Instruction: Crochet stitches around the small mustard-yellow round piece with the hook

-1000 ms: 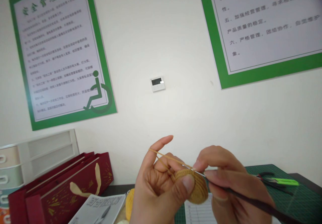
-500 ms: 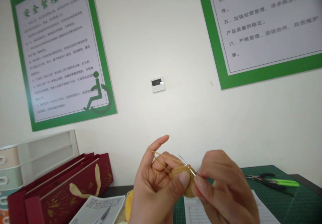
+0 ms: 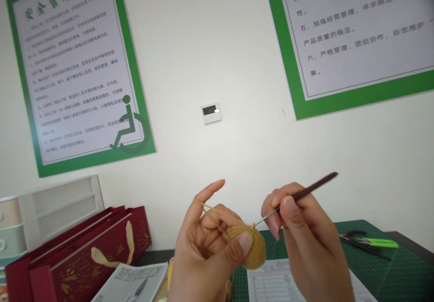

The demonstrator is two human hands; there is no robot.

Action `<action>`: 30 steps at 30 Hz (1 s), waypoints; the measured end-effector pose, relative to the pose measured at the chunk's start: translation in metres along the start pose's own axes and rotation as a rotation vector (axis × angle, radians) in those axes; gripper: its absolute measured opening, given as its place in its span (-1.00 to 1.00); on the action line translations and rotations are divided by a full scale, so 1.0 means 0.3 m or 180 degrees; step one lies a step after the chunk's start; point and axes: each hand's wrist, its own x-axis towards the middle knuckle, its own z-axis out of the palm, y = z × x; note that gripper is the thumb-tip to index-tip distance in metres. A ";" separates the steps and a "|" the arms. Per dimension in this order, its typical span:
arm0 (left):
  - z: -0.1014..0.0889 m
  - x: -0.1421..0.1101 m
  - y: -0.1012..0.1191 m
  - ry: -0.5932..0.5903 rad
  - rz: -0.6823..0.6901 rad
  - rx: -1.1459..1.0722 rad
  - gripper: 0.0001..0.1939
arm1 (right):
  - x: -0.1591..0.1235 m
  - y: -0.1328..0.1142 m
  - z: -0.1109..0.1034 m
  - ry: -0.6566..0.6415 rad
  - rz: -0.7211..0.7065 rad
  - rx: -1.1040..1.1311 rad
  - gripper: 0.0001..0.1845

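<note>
A round, cupped piece of mustard-yellow crochet [image 3: 247, 247], tightly worked in rings, is the one piece in hand; it sits in the left hand [image 3: 206, 243], pinched between the thumb and the bent fingers. The left index finger points up, and a single strand of yellow yarn [image 3: 217, 214] runs over it down to the piece. The right hand [image 3: 303, 229] is raised just beside it, closed in a pencil grip around one slim crochet hook [image 3: 307, 191] with a dark handle and a thin metal shaft, whose tip touches the edge of the piece.

Below the hands lie a white printed form [image 3: 271, 284] and a green cutting mat [image 3: 379, 266], which holds one pair of green-handled pliers [image 3: 383, 243]. A yellow yarn ball [image 3: 170, 272], mostly hidden, sits by a white booklet [image 3: 132, 281]. To the left stand dark red gift bags [image 3: 81, 252] with cream handles, their count unclear, and a pale plastic drawer unit [image 3: 20, 220]. On the white wall beyond hang two green-framed posters [image 3: 81, 76] with Chinese text, and between them is one small white wall thermostat [image 3: 210, 113].
</note>
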 end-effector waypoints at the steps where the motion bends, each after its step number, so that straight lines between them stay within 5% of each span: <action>1: -0.001 0.001 0.001 -0.0019 -0.0015 -0.0003 -0.19 | 0.006 -0.003 0.004 -0.0103 0.0406 0.0249 -0.66; 5: 0.003 0.001 0.001 -0.0057 -0.0074 -0.0022 -0.23 | 0.020 -0.006 0.026 -0.0411 0.1520 0.0898 -0.55; 9: 0.006 0.001 -0.004 -0.0035 0.0031 -0.0009 -0.26 | 0.015 0.015 0.026 -0.0531 0.1321 0.0836 -0.62; 11: 0.006 0.001 -0.008 0.0007 0.0070 -0.0011 -0.26 | 0.013 0.026 0.009 -0.0543 0.0554 0.0454 -0.75; 13: 0.005 0.000 -0.010 0.0060 0.0074 -0.0055 -0.25 | 0.014 0.028 -0.015 -0.0597 -0.0676 -0.0295 -0.94; 16: 0.007 -0.004 -0.006 -0.0058 -0.0103 -0.0324 -0.26 | 0.013 0.022 -0.036 -0.0723 -0.2552 -0.1561 -0.66; 18: 0.009 -0.007 0.002 -0.0312 -0.0462 -0.0665 -0.28 | 0.007 0.021 -0.026 -0.0539 -0.3023 -0.1615 -0.59; 20: 0.010 -0.010 0.012 -0.0507 -0.0813 -0.0996 -0.30 | -0.004 0.027 0.000 -0.0450 -0.2946 -0.1027 -0.72; 24: 0.003 -0.009 0.022 -0.0554 -0.0883 -0.1120 -0.33 | -0.027 0.038 0.045 -0.0236 -0.1355 0.0289 -0.93; 30: -0.020 -0.008 0.019 -0.0440 -0.0848 -0.0919 -0.45 | -0.021 0.009 0.021 -0.0402 0.0016 0.1139 -0.73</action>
